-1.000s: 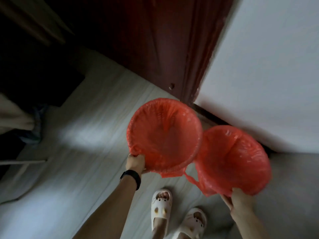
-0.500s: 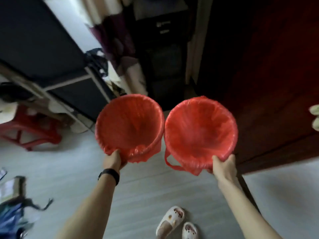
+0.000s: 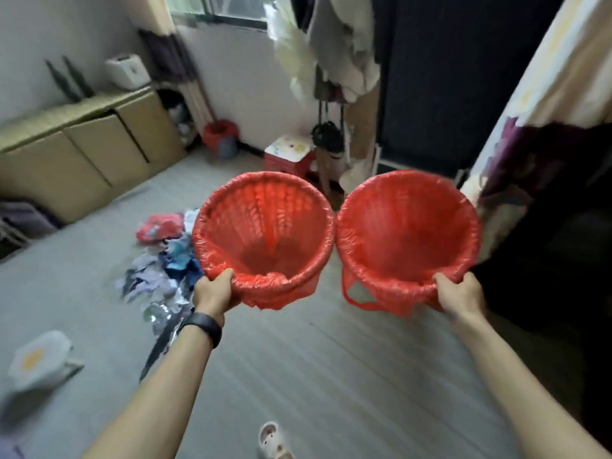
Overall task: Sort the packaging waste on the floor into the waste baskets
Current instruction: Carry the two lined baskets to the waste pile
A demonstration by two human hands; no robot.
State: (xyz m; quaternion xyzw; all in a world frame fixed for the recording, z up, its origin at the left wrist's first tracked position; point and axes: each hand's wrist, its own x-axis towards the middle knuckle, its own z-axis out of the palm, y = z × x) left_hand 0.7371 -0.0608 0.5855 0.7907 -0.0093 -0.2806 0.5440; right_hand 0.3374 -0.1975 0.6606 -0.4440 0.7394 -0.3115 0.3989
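Out in front of the person, two round red plastic lattice baskets lined with red film bags are held side by side, rims all but touching. The left hand (image 3: pixel 215 293) grips the near rim of the left basket (image 3: pixel 265 210), thumb hooked inside and the other fingers curled beneath, out of sight, while the right hand (image 3: pixel 460 293) pinches the near rim of the right basket (image 3: pixel 407 220) between thumb and curled fingers. The packaging waste (image 3: pixel 165 260), a heap of crumpled blue, red and silver wrappers, lies on the grey plank floor (image 3: pixel 331 376) beside the left basket; judged, both baskets are empty and rim-held for carriage to it, sorting not begun.
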